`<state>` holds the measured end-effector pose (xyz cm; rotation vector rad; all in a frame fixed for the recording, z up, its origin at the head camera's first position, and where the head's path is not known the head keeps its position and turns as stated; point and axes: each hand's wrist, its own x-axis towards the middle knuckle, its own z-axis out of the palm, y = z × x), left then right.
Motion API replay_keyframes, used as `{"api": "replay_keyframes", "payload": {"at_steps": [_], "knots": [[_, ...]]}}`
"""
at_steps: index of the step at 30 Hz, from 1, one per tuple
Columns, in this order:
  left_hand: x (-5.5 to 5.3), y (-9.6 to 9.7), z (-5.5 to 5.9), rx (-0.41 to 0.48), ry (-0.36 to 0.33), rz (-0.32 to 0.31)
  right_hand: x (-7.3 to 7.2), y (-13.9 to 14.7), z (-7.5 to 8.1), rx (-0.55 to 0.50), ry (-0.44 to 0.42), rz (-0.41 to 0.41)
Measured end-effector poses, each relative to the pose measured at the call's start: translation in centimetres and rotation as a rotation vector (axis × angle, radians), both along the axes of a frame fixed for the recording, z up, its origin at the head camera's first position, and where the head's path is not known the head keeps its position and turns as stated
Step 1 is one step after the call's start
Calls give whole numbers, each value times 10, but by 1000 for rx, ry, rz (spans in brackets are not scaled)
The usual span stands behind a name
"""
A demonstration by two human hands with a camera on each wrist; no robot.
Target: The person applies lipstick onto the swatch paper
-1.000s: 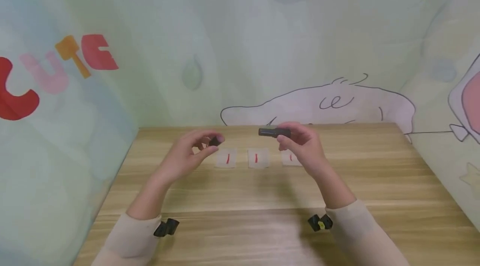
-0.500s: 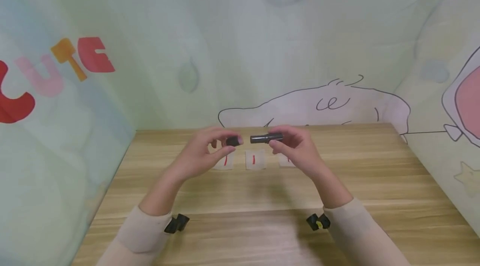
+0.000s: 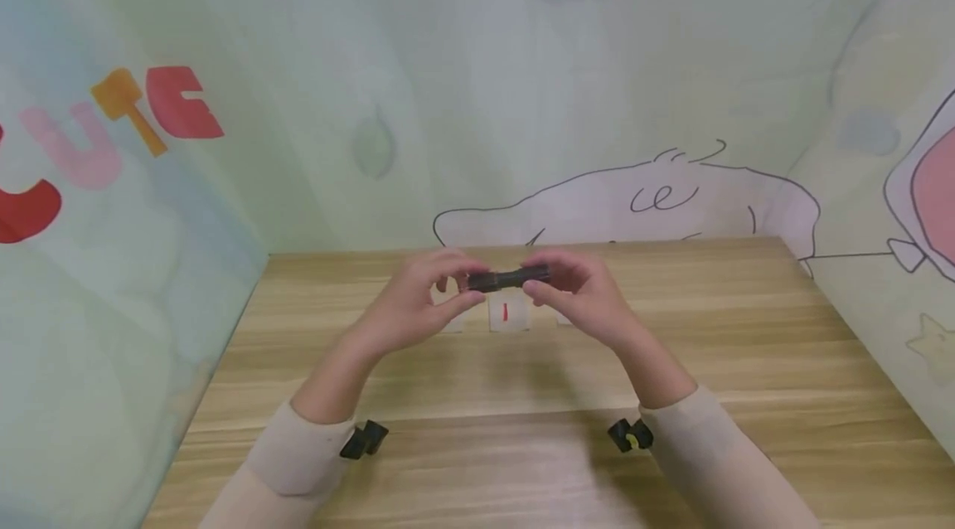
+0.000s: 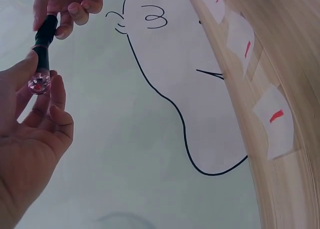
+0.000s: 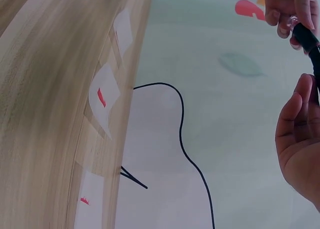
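In the head view, my left hand (image 3: 403, 309) and right hand (image 3: 597, 307) meet above the table's far part, holding a black lipstick (image 3: 511, 277) level between them. My left thumb and fingers pinch its cap (image 3: 483, 282), whose clear faceted end (image 4: 39, 83) shows in the left wrist view. Thumb and fingers of my right hand grip the base of the tube (image 3: 535, 273). The cap sits over the tube's tip, with a narrower black stretch visible between cap and base. How deep the tube goes inside the cap is hidden.
Below the hands, a white paper square (image 3: 509, 315) with a red stroke lies on the wood-grain table (image 3: 507, 463). Two similar squares flank it, partly covered by the hands. Cartoon-printed curtains (image 3: 477, 98) enclose the back and sides. Small black devices are worn at both cuffs.
My left hand has moved right with the cap, and my right hand has shifted slightly left with the tube. The gap between cap and tube has closed.
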<state>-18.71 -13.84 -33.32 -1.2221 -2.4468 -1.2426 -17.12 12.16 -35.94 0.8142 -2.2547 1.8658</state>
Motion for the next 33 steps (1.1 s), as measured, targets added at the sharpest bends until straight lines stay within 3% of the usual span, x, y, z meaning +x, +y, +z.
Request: {"api": "replay_keyframes", "payload": {"at_steps": [12,20,33], "knots": [[0,16,-9,78,38,31,-2,-3,-5,64,-32,-26],[1,26,-12,107,66,42,-2,1,-9,5,-92,-23],[-2,43,-15,103,32,32,-6,13,-17,-63,-86,14]]}}
